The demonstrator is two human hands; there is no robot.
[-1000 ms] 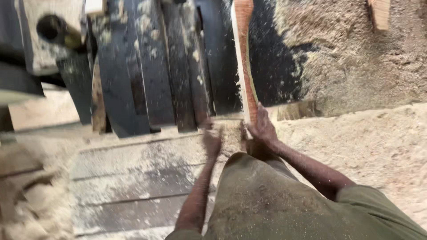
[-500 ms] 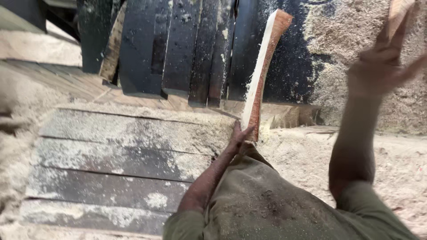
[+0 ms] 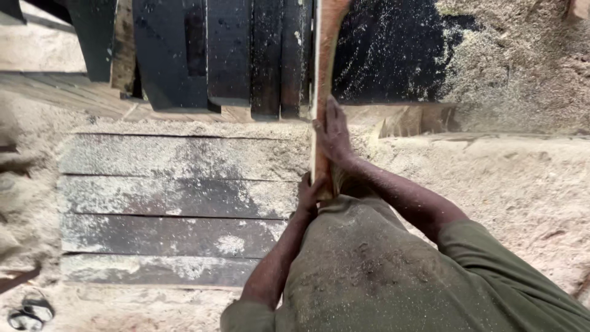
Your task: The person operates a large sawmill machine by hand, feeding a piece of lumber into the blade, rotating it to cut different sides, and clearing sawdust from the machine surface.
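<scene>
Both hands clamp the reddish wooden slab (image 3: 324,74): left hand (image 3: 309,195) at its near end, right hand (image 3: 332,132) higher, with dark planks (image 3: 227,52) crowding alongside above the sawdust-covered platform (image 3: 172,203).

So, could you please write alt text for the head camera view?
Seen from above, a person's left hand and right hand hold a long reddish wooden slab upright against dark planks, above sawdust-covered floorboards.
</scene>
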